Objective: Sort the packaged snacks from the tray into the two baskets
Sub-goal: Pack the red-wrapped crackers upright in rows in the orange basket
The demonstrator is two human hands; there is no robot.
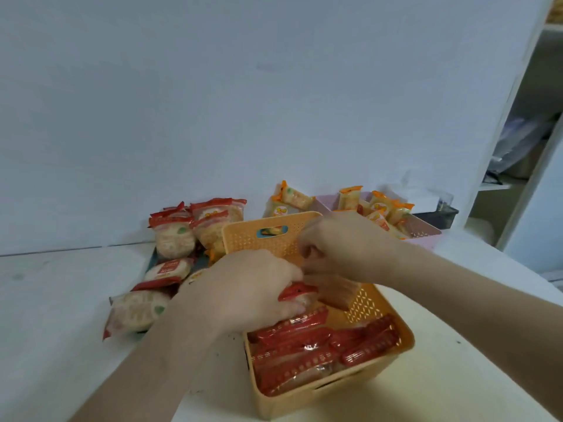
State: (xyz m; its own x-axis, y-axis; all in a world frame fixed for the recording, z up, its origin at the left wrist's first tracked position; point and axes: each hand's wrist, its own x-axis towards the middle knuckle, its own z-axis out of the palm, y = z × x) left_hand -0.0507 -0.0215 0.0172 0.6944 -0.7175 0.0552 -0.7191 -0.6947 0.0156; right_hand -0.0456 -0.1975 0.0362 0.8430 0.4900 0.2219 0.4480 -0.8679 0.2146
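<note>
Left hand (243, 290) — grip closed on red-wrapped snack (297, 295) over orange basket (396, 339) | right hand (341, 245) — grip unclear, above basket's far wall

- Left hand (246, 287) closes around a red-wrapped snack (297, 295) over the orange basket (307, 394).
- Right hand (338, 245) grips something blurred.
- Pink basket (426, 233) holds orange-wrapped snacks (380, 205).

tray (152, 259): mostly buried under red-wrapped snacks, only a bluish edge shows
left hand (243, 292): motion-blurred, fingertips hidden behind a red packet (297, 292)
right hand (344, 245): blurred, grip unreadable
pink basket (426, 231): near side blocked by right hand
packet print: too blurred to read
both forearms: cut off at bottom/right edge
</note>
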